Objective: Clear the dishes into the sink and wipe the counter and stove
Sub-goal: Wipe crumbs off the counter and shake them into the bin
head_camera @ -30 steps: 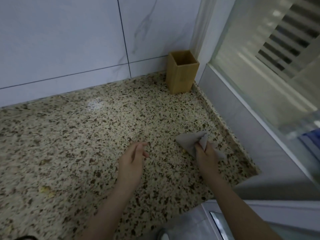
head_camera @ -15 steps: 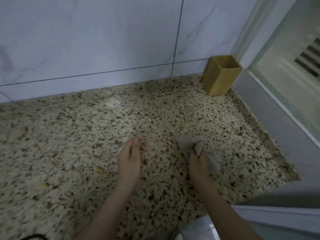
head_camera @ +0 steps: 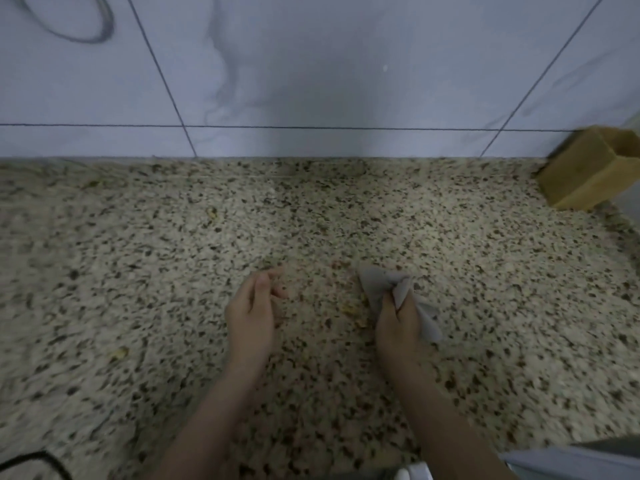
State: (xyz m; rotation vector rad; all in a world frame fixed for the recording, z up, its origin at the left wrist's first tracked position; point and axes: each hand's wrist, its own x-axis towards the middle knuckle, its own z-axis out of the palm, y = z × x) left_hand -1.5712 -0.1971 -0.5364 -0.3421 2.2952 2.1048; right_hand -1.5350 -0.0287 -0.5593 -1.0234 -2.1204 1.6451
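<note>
1. Crumbs (head_camera: 119,352) sat well left of the grip on the speckled counter (head_camera: 485,289), with another bit (head_camera: 212,212) nearer the wall. My read: the wipe needed to reach that far out, not stop at the middle.
2. Left hand (head_camera: 250,311) hovered or rested just left of the grip, fingers loosely curled, holding nothing. Judged best used cupped at the counter edge to catch debris.
3. Small yellowish scraps (head_camera: 349,309) lay between the two hands, just left of the rag. Likely the first target: short pull strokes toward the body.
4. Right hand (head_camera: 398,323) pinched a bunched grey rag (head_camera: 377,285), fingers curled round it; the rag's tip touched the counter ahead of the knuckles. Bunched that tight it gave little contact; flattening it under the palm would probably wipe better.
5. Wooden box (head_camera: 588,168) stood well right of the grip at the wall. Probably worth wiping around its base.
</note>
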